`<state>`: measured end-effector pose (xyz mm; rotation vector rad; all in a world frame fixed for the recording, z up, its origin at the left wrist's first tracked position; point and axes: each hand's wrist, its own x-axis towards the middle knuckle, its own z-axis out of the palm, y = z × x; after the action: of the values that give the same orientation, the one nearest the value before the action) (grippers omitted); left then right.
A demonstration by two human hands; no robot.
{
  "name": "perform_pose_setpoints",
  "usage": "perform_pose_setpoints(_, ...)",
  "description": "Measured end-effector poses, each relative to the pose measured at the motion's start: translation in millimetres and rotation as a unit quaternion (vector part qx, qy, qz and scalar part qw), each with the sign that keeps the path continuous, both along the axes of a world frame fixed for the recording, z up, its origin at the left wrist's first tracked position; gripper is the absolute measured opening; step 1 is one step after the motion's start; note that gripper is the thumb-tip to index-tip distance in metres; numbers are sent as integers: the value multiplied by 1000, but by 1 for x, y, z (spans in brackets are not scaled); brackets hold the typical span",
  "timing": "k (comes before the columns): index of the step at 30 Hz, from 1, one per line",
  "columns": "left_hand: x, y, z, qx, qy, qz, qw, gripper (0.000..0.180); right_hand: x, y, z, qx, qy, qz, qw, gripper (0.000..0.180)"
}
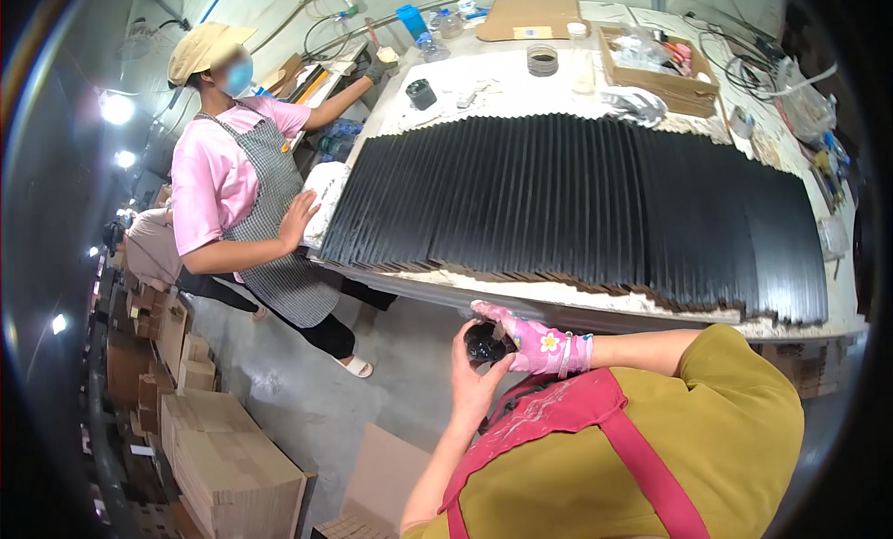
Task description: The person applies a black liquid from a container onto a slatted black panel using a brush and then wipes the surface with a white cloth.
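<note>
Close to my body, past the table's front edge, both my hands hold a glossy black round container (pixel 485 343), possibly a small jar. My bare left hand (pixel 470 376) curls round its left and near side. On the other side is my right hand (pixel 539 345), in a pink glove with a flower print, its fingers closed against the container. What is inside it is too dark to make out. Just beyond, a long row of thin black strips or panels (pixel 530 204) lies packed side by side on the white table (pixel 507 88).
A co-worker (pixel 219 167) in a pink shirt and checked apron stands left of the table. A black jar (pixel 420 94), a clear ribbed jar (pixel 541 60) and a cardboard box of odds and ends (pixel 660 69) sit at the back. Cartons (pixel 228 446) stack at lower left.
</note>
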<state>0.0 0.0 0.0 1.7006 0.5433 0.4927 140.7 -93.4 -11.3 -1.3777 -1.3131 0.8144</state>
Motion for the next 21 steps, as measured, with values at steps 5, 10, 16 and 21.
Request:
perform_pose_setpoints(5,19,53,32,36,26,11,999,63,34,43,18,48,-15,45,998,91)
perform_pose_setpoints(10,49,110,40,27,-5,34,999,62,96,45,44,-19,-37,-19,999,59)
perform_pose_setpoints(16,111,181,55,52,-43,-34,997,63,120,39,34,-67,129,-256,955,32)
perform_pose_setpoints(21,168,228,43,224,-24,-91,970,65,125,45,18,-95,128,-337,928,27)
